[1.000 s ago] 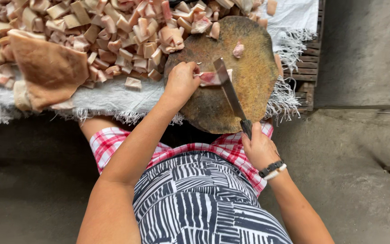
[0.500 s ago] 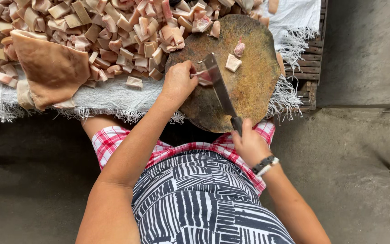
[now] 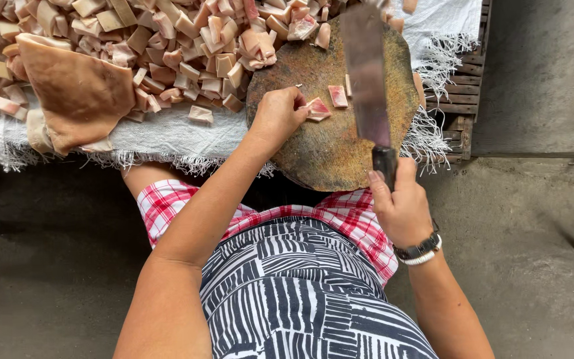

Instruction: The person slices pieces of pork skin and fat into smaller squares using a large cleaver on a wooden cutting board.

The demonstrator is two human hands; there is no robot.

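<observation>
Head view looks straight down on a person seated at a low bench [image 3: 463, 100] of wooden slats, which carries a white fringed cloth [image 3: 161, 136] and a round, dark, worn chopping block [image 3: 330, 143]. Left hand [image 3: 277, 116] rests on the block with its fingertips [image 3: 300, 106] pinching a small pink-and-white piece of meat [image 3: 318, 110]; its grip is closed on that piece, pressing it down to the wood. A second cut piece [image 3: 337, 96] lies just beside it on the block, apart from the fingers. Right hand [image 3: 400, 203] is clenched around the dark handle of a cleaver [image 3: 367, 73], whose broad blade is lifted above the block and points away from the person, to the right of the pinched piece and blurred in the frame; whether its edge touches anything cannot be told. A dark band and a white band sit on the right wrist. Beyond the block, on the cloth, a large heap of cubed meat [image 3: 167, 46] spreads to the left, touching the block's far rim, and a big flat slab of tan skin [image 3: 78, 93] lies at the heap's left end. Below, a red checked garment and a black-and-white striped one cover the person's lap above a grey concrete floor [image 3: 48, 286].
</observation>
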